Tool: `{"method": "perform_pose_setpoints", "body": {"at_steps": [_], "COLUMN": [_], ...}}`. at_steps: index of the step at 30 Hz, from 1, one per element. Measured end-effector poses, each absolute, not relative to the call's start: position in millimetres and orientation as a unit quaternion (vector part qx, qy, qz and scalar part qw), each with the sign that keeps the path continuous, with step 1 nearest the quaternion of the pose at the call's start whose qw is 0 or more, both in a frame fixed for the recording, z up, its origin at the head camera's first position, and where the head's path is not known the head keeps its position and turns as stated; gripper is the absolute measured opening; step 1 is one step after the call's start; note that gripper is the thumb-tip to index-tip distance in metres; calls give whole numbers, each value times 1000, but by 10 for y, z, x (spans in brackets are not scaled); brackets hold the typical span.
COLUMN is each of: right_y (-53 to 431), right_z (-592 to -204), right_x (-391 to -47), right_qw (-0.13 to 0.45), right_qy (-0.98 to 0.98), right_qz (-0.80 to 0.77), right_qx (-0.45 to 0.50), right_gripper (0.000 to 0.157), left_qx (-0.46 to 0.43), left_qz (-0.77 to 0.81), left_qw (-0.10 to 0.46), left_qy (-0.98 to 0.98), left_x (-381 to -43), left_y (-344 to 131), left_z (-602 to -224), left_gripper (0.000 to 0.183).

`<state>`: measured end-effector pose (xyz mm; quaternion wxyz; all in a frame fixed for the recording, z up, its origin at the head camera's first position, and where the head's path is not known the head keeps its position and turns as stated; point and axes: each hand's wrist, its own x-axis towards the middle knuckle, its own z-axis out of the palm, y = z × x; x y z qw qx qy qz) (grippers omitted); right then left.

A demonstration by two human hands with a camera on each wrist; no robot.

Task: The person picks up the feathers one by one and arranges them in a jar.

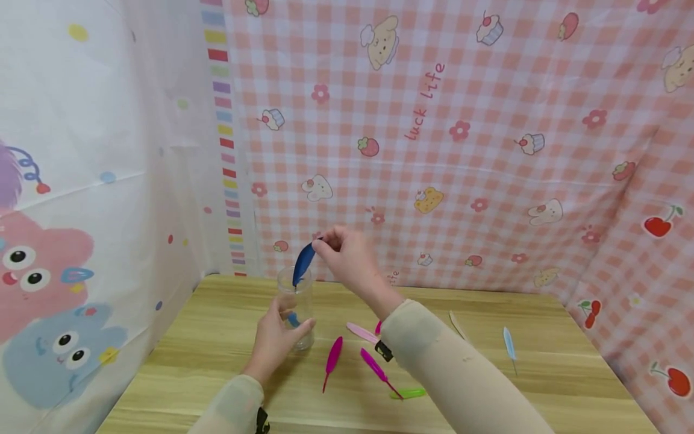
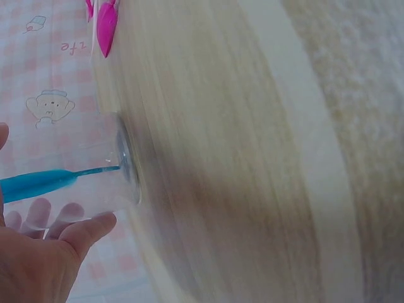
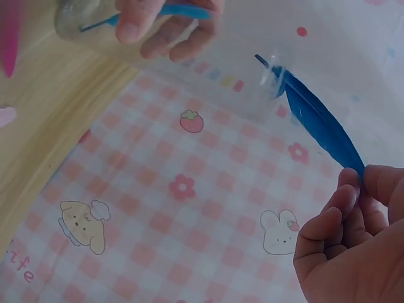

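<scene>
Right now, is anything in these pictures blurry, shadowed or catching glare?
Head view: fairly even light, faint highlights on the clear jar; left wrist view: soft shadow across the table, hazy overall; right wrist view: dim, the jar nearly fading into the backdrop.

Dark blue feather pinched at the tip by the right hand, slanting quill-down into the mouth of a clear round jar. Stands upright on the wooden table, gripped round the side by the left hand, with a brighter blue feather inside, quill towards the base
</scene>
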<state>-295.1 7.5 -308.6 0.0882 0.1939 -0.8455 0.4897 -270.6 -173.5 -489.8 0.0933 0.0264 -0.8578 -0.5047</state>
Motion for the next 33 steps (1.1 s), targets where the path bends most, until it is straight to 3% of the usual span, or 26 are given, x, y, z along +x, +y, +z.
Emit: {"method": "perform_pose_setpoints", "body": {"at_steps": [20, 33], "right_y": [31, 76], "right_z": [-3201, -3265], "right_x": [-2905, -2915], "right_qw": [28, 37], "right_qy": [-858, -849], "right_qz": [467, 472], "right_qx": [212, 235], "right_gripper": [15, 15], "left_qx": [22, 22], "left_qz": [-517, -484], "left_qw": [97, 115], "left_qy": [-850, -867], "left_x": [-2724, -2736], "left_y": [-1755, -1757], "left_z": [-4920, -4934], "left_gripper": [71, 67]}}
